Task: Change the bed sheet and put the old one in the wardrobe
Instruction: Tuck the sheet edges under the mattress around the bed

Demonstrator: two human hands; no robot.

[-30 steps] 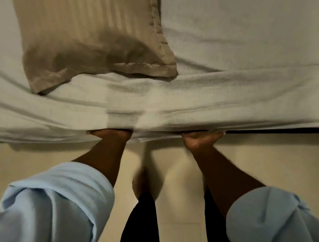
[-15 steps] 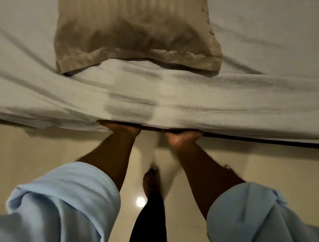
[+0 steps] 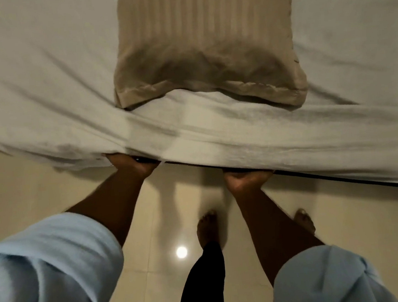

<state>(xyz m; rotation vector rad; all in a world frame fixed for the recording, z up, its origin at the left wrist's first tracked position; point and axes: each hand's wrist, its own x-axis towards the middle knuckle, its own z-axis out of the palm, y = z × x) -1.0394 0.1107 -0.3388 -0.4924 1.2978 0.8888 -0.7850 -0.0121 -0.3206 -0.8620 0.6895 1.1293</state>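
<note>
A white bed sheet (image 3: 252,142) covers the mattress across the upper half of the head view, wrinkled along its near edge. My left hand (image 3: 132,166) is under that edge at left of centre, fingers hidden beneath the sheet and mattress. My right hand (image 3: 245,179) is under the edge further right, palm up, its fingers also hidden under the mattress. Whether either hand grips the sheet cannot be seen. A thin dark bed base line (image 3: 338,178) shows below the sheet to the right.
A beige striped pillow (image 3: 206,45) lies on the sheet just beyond my hands. Glossy cream floor tiles (image 3: 53,191) with a lamp reflection (image 3: 181,251) fill the lower half. My bare feet (image 3: 207,228) stand close to the bed edge.
The view has shifted left along the bed, so the pillow now sits further right. Both hands stay under the sheet edge, and my right hand has moved a little apart from my left.
</note>
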